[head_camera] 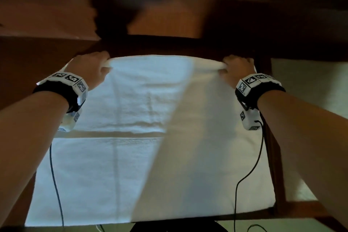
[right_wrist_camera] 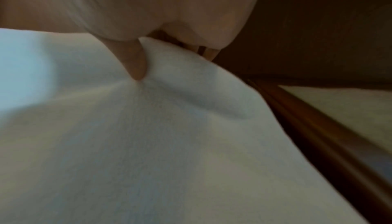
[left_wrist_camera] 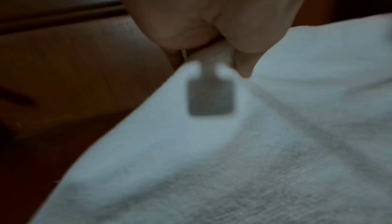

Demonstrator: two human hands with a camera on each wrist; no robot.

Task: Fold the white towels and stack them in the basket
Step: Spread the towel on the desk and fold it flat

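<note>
i've got both hands on the far edge of the white towel (head_camera: 150,137): my left hand (head_camera: 90,69) is clenched round the far left corner with the cloth bunched between thumb and fingers, and my right hand (head_camera: 236,68) is grasping the far right corner the same way. the wrist views bear this out, with a thumb (right_wrist_camera: 135,63) pressed into the cloth on the right and a small grey label (left_wrist_camera: 210,98) hanging just under the pinch on the left. the towel stretches from my hands back toward me, and its near edge hangs past the near edge of the bench (head_camera: 47,15). whether the middle lies flat on the wood or sags in the air, i cannot tell.

what worries me from here: the two pinches are small and sit right at the corners, so if i pull unevenly one corner could slip out and the fold would come out crooked. the near edge is loose and hangs low, so it may drag or catch on the bench edge as i bring the far edge over. the black cables (head_camera: 250,165) that trail from my wristbands (head_camera: 254,86) lie across the cloth on both sides and could get folded into it.

around me there is dark wooden furniture beyond the towel, too blurred to make out. a pale surface (head_camera: 308,84) lies off to the right. i see no basket in any view, so i'll have to look for it once the fold is done.
</note>
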